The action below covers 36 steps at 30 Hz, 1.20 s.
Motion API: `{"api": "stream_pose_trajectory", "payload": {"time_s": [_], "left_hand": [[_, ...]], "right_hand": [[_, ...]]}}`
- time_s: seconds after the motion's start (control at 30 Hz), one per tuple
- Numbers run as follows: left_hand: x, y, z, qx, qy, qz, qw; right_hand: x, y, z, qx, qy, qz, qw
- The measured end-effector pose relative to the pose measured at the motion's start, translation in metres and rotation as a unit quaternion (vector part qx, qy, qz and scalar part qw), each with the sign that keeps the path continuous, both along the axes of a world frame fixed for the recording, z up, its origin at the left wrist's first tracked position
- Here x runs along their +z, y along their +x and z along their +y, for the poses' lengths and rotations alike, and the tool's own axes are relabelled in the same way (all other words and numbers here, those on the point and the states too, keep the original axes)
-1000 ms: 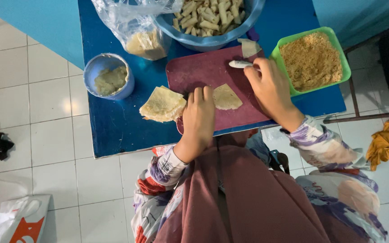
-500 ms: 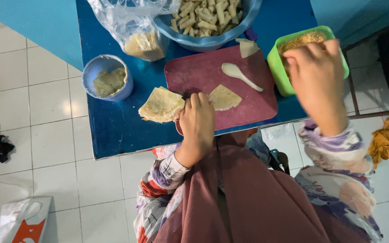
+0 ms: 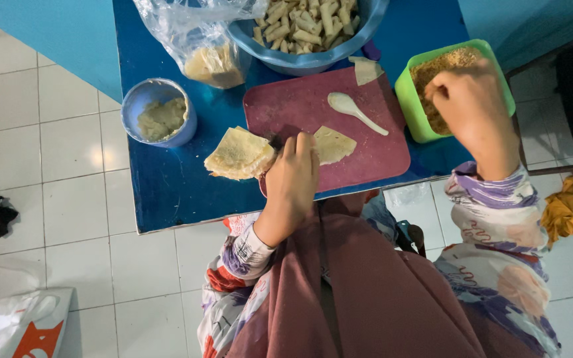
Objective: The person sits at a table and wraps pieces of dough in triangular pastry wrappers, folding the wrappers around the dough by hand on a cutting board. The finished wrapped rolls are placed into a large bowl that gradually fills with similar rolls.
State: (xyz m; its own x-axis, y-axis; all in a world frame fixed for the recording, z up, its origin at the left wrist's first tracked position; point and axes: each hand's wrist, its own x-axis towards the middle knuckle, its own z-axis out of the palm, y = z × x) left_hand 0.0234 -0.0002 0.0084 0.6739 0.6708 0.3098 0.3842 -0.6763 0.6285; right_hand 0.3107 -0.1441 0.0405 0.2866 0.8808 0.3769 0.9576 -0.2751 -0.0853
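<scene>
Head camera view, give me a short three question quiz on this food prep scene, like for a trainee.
1. True or false: the right hand is in the green container of crumbs.
2. Which thing lies on the maroon cutting board with no hand on it?
A. white spoon
B. fork
C. rolling pin
3. Fill in: the left hand rests at the board's near edge, beside a stack of thin ______.

Key:
1. True
2. A
3. wrappers; another wrapper, folded, lies just right of the hand.
</scene>
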Motion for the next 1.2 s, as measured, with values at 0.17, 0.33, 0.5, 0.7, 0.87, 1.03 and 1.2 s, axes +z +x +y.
{"api": "stream_pose_trajectory", "payload": {"time_s": [0.17, 0.33, 0.5, 0.7, 0.87, 1.03, 1.2], "left_hand": [[-0.001, -0.007, 0.001, -0.003, 0.01, -0.005, 1.0], [0.004, -0.009, 0.002, -0.016, -0.043, -0.009, 0.999], [0.01, -0.007, 0.001, -0.028, -0.073, 0.015, 0.997], [0.008, -0.003, 0.0, -0.021, -0.025, 0.022, 0.999], [0.003, 0.0, -0.003, -0.003, -0.019, 0.031, 0.999], [-0.003, 0.0, -0.002, 0.004, 0.001, -0.002, 1.0], [-0.004, -0.001, 0.0, -0.005, -0.039, -0.06, 0.997]], "right_hand": [[0.035, -0.017, 0.003, 0.047, 0.053, 0.001, 0.998], [0.03, -0.074, 0.036, 0.124, 0.083, 0.056, 0.987], [-0.006, -0.124, 0.063, 0.204, 0.057, 0.12, 0.97], [-0.026, -0.13, 0.055, 0.219, 0.091, 0.16, 0.958], [-0.033, -0.127, 0.051, 0.204, 0.107, 0.116, 0.966], [-0.032, -0.126, 0.055, 0.177, 0.121, 0.128, 0.968], [-0.019, -0.124, 0.045, 0.154, 0.114, 0.118, 0.974]]}}
